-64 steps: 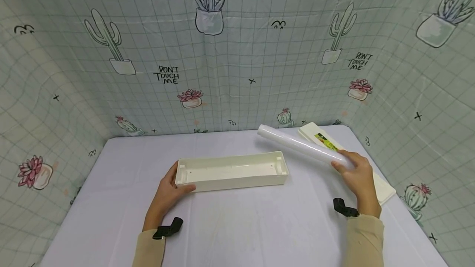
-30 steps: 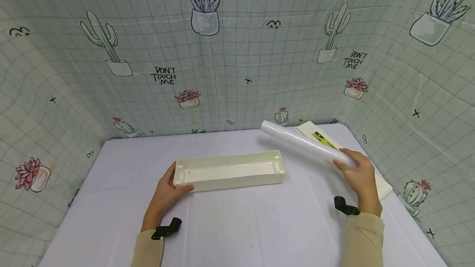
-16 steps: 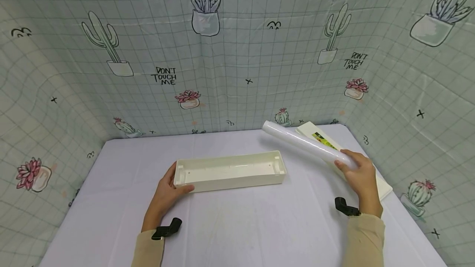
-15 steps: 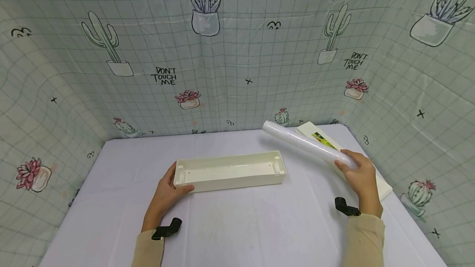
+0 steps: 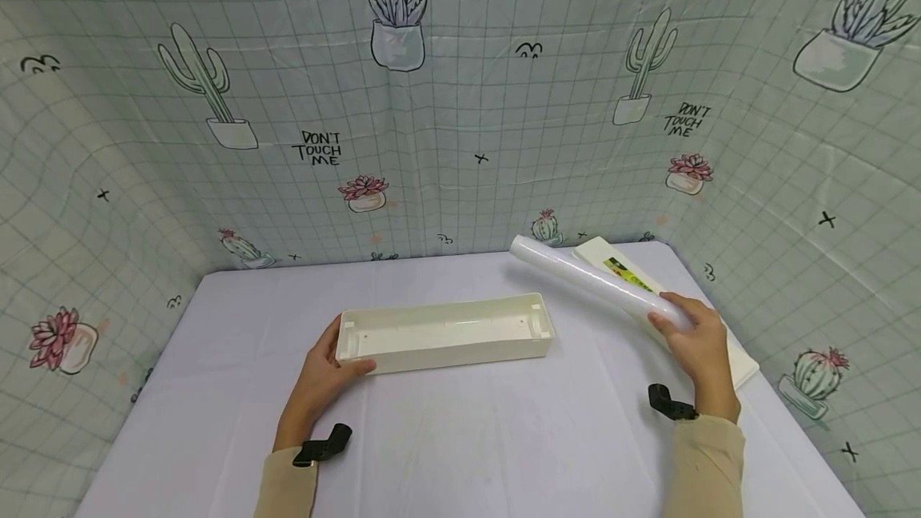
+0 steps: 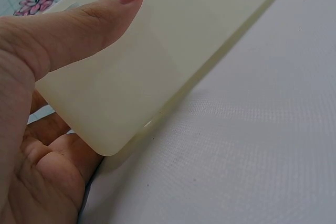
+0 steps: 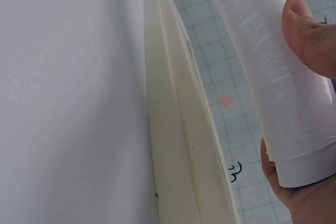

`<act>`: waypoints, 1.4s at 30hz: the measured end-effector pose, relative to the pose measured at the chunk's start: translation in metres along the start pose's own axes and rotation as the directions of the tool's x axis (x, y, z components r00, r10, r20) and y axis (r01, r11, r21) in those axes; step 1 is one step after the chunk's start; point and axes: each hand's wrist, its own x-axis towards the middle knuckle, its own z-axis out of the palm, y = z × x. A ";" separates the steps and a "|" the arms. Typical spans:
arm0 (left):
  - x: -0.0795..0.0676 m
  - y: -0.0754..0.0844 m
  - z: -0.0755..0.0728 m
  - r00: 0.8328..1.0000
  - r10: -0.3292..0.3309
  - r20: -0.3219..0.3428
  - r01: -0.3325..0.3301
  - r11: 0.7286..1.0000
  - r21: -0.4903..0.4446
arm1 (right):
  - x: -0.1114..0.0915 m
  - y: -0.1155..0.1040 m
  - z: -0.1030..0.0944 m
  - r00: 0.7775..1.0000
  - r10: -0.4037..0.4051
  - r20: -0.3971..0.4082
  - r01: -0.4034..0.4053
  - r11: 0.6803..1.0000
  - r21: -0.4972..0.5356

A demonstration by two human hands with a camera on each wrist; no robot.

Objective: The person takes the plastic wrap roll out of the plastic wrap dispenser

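Note:
A long cream plastic box (image 5: pixel 446 354), its top open, lies on the white table in the head view. My left hand (image 5: pixel 320 378) grips its left end, thumb on the front wall and fingers behind the end; the left wrist view shows the thumb flat against the box wall (image 6: pixel 173 40). My right hand (image 5: pixel 698 342) holds a roll of clear plastic film (image 5: pixel 586 274) by its near end. The roll slants up and away to the left. In the right wrist view, thumb and fingers wrap the roll (image 7: pixel 278 77), whose core sticks out at the end.
A long cream lid (image 5: pixel 741 362) with a green and yellow label (image 5: pixel 627 272) lies along the table's right edge, partly under the roll and right hand. Grid-patterned cloth with cactus drawings (image 5: pixel 446 102) hangs behind and on both sides of the table (image 5: pixel 475 438).
The roll and right hand have shifted very slightly to the right over two seconds and are now nearly still. The left hand and box stay in place.

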 end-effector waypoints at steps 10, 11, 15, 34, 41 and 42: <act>-0.001 0.002 0.002 1.000 0.011 0.000 -0.011 1.000 -0.013 | -0.002 -0.001 0.001 1.000 -0.017 -0.011 0.017 1.000 -0.018; -0.002 0.002 0.002 1.000 0.012 0.000 -0.012 1.000 -0.014 | -0.002 -0.001 0.002 1.000 -0.019 -0.015 0.019 1.000 -0.020; -0.002 0.005 0.002 1.000 0.002 0.000 -0.002 1.000 -0.016 | -0.002 -0.002 0.004 0.999 -0.036 -0.023 0.035 0.998 -0.043; -0.002 0.000 0.001 1.000 0.008 -0.001 -0.008 1.000 -0.002 | -0.001 -0.009 0.020 0.997 -0.012 -0.071 0.005 0.996 -0.086; -0.002 0.000 0.001 1.000 0.005 -0.001 -0.005 1.000 0.003 | -0.002 -0.010 0.021 0.999 0.009 -0.051 -0.014 0.994 -0.109; -0.002 0.000 0.002 1.000 0.007 -0.002 -0.007 1.000 0.005 | -0.002 -0.011 0.020 0.999 0.008 -0.051 -0.014 0.994 -0.112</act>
